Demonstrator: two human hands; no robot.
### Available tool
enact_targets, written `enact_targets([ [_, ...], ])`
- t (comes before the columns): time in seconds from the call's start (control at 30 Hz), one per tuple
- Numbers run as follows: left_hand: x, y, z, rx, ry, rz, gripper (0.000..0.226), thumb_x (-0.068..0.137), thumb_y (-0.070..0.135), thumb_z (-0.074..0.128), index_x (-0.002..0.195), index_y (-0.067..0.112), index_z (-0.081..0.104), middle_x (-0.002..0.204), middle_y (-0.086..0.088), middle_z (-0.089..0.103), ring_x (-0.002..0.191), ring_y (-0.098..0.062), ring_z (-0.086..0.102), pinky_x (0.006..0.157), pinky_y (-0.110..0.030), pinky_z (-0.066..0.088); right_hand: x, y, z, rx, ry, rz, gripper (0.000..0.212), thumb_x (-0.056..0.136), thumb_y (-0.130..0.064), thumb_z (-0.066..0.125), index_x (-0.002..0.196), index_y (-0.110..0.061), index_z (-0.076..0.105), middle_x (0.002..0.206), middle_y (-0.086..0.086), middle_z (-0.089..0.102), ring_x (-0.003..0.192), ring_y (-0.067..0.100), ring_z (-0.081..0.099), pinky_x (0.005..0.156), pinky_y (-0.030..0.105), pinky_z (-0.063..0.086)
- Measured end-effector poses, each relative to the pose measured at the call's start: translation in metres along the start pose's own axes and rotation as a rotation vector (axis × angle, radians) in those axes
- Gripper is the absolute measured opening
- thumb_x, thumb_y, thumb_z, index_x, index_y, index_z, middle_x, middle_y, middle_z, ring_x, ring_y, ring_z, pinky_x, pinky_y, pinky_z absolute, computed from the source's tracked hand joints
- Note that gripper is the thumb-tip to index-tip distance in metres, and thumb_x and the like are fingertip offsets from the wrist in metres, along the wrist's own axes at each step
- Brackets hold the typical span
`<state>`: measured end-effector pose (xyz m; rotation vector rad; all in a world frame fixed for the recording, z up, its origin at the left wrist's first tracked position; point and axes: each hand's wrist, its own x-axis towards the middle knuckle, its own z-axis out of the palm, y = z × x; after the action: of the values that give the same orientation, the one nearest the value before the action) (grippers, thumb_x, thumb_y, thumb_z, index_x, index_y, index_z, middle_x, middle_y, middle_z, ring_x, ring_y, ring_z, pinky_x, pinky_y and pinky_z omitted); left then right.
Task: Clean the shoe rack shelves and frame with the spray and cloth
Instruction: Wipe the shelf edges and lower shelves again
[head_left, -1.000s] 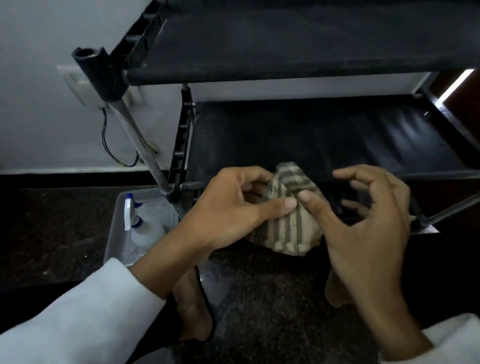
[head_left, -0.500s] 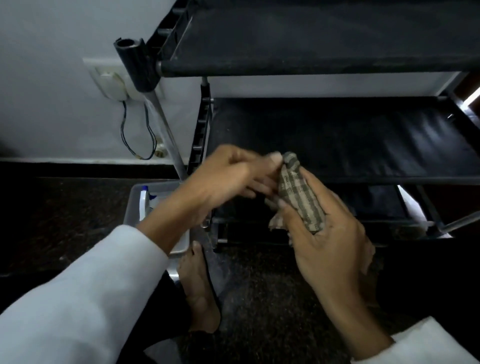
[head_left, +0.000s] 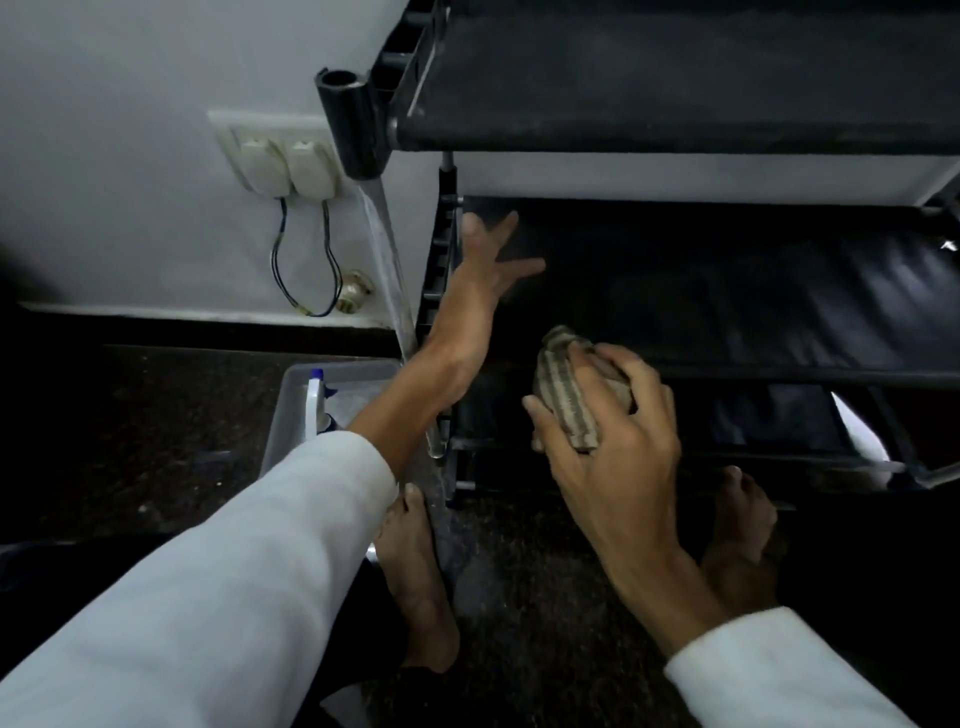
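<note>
Inside the right hand (head_left: 613, 447) sits the cloth (head_left: 566, 400), a small striped rag in brown and cream, bunched into a ball, and that hand grips it just in front of the middle shelf (head_left: 727, 291). It looks soft, light and floppy, so I think it is best held as a fat wad with a flat side out for wiping. Ahead and to the left of that hand, the left hand (head_left: 483, 270) reaches over the shelf's far corner with fingers (head_left: 522, 266) spread wide and holds nothing, and the spray bottle (head_left: 314, 400) stands in a tub (head_left: 337, 366) beside that arm.
</note>
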<state>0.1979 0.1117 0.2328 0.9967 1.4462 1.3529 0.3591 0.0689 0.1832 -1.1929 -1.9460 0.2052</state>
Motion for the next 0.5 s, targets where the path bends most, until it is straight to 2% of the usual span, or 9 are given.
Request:
enact_targets([
  [0.13,0.000,0.000,-0.008,-0.123,-0.053,-0.038,0.077,0.095,0.064,-0.011,0.158,0.033,0.021,0.142,-0.003,0.059,0.149,-0.022,0.029,0.124,-0.049,0.005,0.001,-0.014,0.020,-0.019,0.039,0.005,0.037,0.089,-0.031,0.075,0.123,-0.016,0.071,0.129,0.007,0.059,0.104,0.025,0.051,0.089,0.023,0.045],
  [0.23,0.002,0.000,-0.011,-0.170,-0.080,-0.057,0.079,0.094,0.067,-0.011,0.158,0.031,0.019,0.142,-0.002,0.059,0.149,-0.021,0.028,0.124,-0.049,0.001,0.002,-0.035,0.037,-0.052,0.025,-0.069,0.030,0.096,-0.027,0.063,0.123,-0.016,0.071,0.129,0.006,0.062,0.098,0.026,0.050,0.084,0.031,0.048],
  [0.3,0.002,-0.001,-0.011,-0.176,-0.072,-0.055,0.078,0.095,0.066,-0.009,0.158,0.029,0.019,0.139,0.000,0.061,0.148,-0.019,0.031,0.124,-0.049,0.000,0.005,-0.046,0.045,-0.073,0.041,-0.133,0.028,0.100,-0.029,0.056,0.116,-0.014,0.073,0.124,0.007,0.065,0.094,0.025,0.050,0.080,0.032,0.046],
  [0.43,0.001,-0.006,-0.005,-0.090,-0.001,-0.009,0.069,0.099,0.059,-0.005,0.158,0.031,0.018,0.134,0.005,0.064,0.147,-0.015,0.032,0.124,-0.050,0.001,0.007,-0.033,0.042,-0.108,0.020,-0.174,0.023,0.095,-0.026,0.065,0.115,-0.019,0.074,0.123,0.003,0.066,0.093,0.025,0.049,0.067,0.026,0.050],
  [0.5,0.003,-0.008,0.000,-0.072,0.001,0.005,0.065,0.102,0.055,-0.002,0.158,0.030,0.018,0.133,0.004,0.064,0.148,-0.014,0.029,0.124,-0.050,0.000,0.009,-0.016,0.031,-0.127,-0.016,-0.216,0.026,0.095,-0.024,0.064,0.119,-0.021,0.072,0.125,0.001,0.065,0.095,0.027,0.051,0.067,0.028,0.053],
])
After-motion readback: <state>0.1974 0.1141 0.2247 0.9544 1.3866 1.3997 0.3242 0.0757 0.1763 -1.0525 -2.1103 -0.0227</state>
